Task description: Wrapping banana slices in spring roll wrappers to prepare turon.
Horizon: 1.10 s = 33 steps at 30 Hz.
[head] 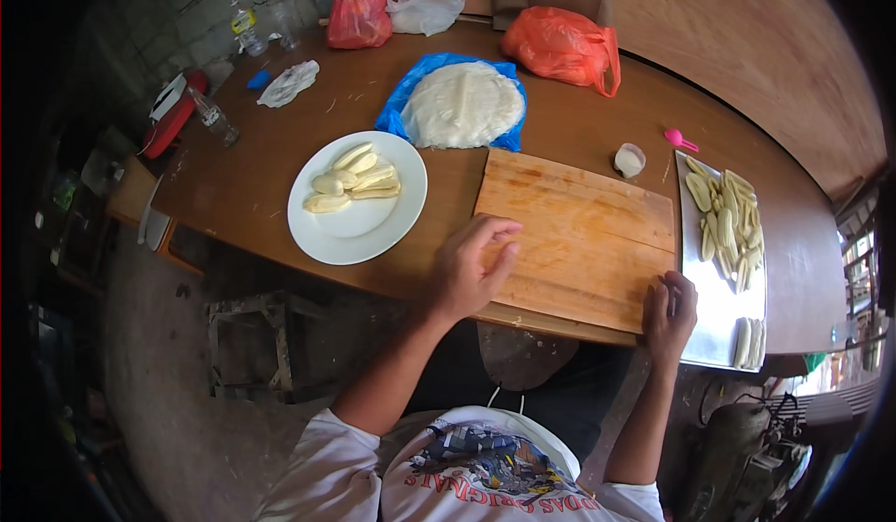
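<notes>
A wooden cutting board (574, 228) lies before me near the table's front edge. Over its left edge is my left hand (476, 263), fingers curled, a gap between thumb and forefinger, nothing in it. My right hand (670, 312) rests at the board's right front corner with bent fingers; whether it grips anything is hidden. Left of the board, a white plate (336, 235) holds several pieces of peeled banana (357, 179). Beyond the board, a pile of thin white wrappers (462, 106) sits on a blue plastic bag (395, 106).
A metal tray (710, 312) at right carries banana slices (728, 221) and several pale rolls (750, 343). Nearby are a small cup of white granules (630, 161) and a pink scoop (679, 138). Red bags (560, 45) and bottles (213, 116) stand farther back. A stool (248, 347) is below left.
</notes>
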### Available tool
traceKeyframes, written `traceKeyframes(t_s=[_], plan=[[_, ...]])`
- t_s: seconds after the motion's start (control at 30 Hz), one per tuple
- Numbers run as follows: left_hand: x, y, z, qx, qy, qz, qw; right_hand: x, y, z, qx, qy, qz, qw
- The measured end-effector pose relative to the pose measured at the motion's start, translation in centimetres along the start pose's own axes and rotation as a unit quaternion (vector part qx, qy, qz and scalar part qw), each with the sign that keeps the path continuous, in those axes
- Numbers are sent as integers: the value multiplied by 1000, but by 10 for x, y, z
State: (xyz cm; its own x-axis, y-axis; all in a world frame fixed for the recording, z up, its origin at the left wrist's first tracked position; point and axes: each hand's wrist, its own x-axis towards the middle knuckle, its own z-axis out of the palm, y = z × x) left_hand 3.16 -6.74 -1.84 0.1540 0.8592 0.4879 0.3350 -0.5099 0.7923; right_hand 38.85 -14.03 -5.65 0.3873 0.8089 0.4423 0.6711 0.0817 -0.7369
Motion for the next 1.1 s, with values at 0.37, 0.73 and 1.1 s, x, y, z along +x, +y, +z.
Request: traceKeyframes(t_s=[0.37,0.73,1.1], plan=[[12,-35,-61,128,77,-36,988,10,-23,-2,-28,-25,-7,999],[-20,-51,-16,-4,18,-108,994,162,78,-71,-320,88,-63,941],[-17,-54,-23,-23,14,-115,993,195,87,-66,-371,-35,70,925]])
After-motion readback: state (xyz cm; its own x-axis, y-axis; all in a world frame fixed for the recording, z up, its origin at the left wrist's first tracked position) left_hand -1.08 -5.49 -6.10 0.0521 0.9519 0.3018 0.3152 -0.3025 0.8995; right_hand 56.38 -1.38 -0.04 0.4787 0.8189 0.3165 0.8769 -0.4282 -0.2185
